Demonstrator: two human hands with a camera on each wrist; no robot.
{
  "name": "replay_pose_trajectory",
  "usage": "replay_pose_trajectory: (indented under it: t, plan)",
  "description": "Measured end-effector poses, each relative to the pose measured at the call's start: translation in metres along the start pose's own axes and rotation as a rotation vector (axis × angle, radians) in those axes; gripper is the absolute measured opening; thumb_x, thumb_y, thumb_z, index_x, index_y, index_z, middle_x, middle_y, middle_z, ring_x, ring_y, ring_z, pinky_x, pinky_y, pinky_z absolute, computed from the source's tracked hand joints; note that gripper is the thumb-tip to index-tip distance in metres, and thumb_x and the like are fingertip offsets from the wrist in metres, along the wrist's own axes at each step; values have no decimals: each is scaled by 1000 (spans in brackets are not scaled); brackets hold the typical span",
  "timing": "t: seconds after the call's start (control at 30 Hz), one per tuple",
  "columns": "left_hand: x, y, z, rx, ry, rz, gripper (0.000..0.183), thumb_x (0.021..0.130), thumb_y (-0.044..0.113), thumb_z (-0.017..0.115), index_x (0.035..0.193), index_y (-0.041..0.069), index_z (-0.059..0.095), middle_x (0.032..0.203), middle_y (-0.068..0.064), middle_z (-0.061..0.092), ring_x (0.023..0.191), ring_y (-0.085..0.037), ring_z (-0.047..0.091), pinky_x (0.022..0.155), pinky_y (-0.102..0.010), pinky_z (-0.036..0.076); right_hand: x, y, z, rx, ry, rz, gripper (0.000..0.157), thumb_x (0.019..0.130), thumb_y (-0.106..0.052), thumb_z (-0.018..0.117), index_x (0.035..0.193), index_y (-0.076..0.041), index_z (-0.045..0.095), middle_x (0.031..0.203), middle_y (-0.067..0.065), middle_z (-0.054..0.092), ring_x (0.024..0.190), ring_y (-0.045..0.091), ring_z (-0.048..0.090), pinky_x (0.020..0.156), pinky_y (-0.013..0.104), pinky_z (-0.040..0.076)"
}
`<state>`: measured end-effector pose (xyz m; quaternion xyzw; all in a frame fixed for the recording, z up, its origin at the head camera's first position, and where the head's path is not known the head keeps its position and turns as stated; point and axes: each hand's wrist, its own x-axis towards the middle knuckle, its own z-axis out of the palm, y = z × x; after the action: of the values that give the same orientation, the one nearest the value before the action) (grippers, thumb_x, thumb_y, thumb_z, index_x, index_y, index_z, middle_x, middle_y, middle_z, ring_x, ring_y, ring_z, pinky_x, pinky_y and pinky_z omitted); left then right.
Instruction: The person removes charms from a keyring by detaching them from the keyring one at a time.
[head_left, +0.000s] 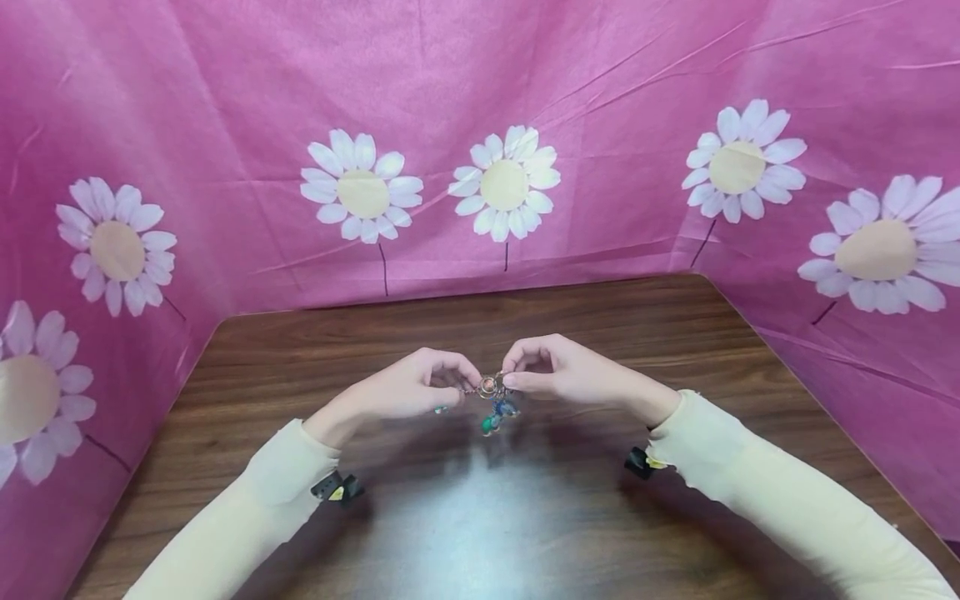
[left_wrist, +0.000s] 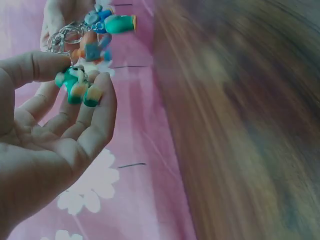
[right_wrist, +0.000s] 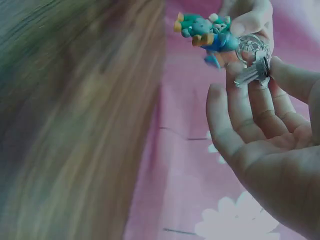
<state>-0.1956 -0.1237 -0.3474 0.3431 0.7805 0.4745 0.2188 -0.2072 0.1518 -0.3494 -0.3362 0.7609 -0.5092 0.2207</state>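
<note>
Between the two hands is a metal key ring [head_left: 489, 386] with small coloured figure charms [head_left: 492, 422] hanging under it. My left hand [head_left: 411, 385] comes from the left, thumb and fingertips pinching the ring's chain side. A green figure charm [left_wrist: 75, 82] dangles just below that thumb, in front of the fingers. From the right, my right hand [head_left: 573, 375] pinches the other side with thumb and forefinger. Silver keys [right_wrist: 252, 72] hang at its thumb tip in the right wrist view. The charms in the middle are green, blue and orange. Both hands are raised over the table.
A brown wood-grain table [head_left: 480, 517] lies below the hands. Pink cloth [head_left: 427, 75] printed with white daisies stands around its back and sides. Small black devices [head_left: 337, 486] are fixed at both cream sleeve cuffs.
</note>
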Motion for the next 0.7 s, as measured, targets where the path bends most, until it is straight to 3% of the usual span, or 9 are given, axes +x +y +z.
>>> replay_pose_trajectory:
  t: [0.23,0.33,0.5,0.6,0.7]
  plan:
    - [-8,17,7,-38,-46,50,35,94,-2,60,129,4,60,120,-5,69,113,-22,65,97,-38,53,-4,-29,2,16,-13,-10,12,97,-15,72,106,-7,71,93,12,72,81,29,70,75,39,61]
    - [-8,19,17,-16,-57,99,34,97,9,68,130,6,59,121,-4,69,114,-19,65,102,-39,51,-5,-39,4,7,10,5,12,94,-16,75,103,-8,73,89,8,74,74,28,70,70,39,61]
    - [-7,17,35,23,54,135,32,94,26,76,121,15,65,108,4,71,102,-14,68,92,-35,56,-4,-50,9,25,20,41,12,92,-15,77,101,-7,74,87,11,74,67,20,67,66,38,61]
    - [-6,19,41,34,127,138,22,95,27,74,114,19,70,98,6,71,93,-13,66,78,-32,59,-6,-54,10,37,25,54,11,92,-14,77,100,-6,75,89,13,74,68,20,68,68,40,62]
    - [-6,22,41,42,164,123,13,97,26,71,110,22,72,91,7,72,88,-12,66,74,-31,57,-8,-58,9,16,33,60,11,91,-14,79,99,-8,75,90,13,74,68,22,69,68,41,62]
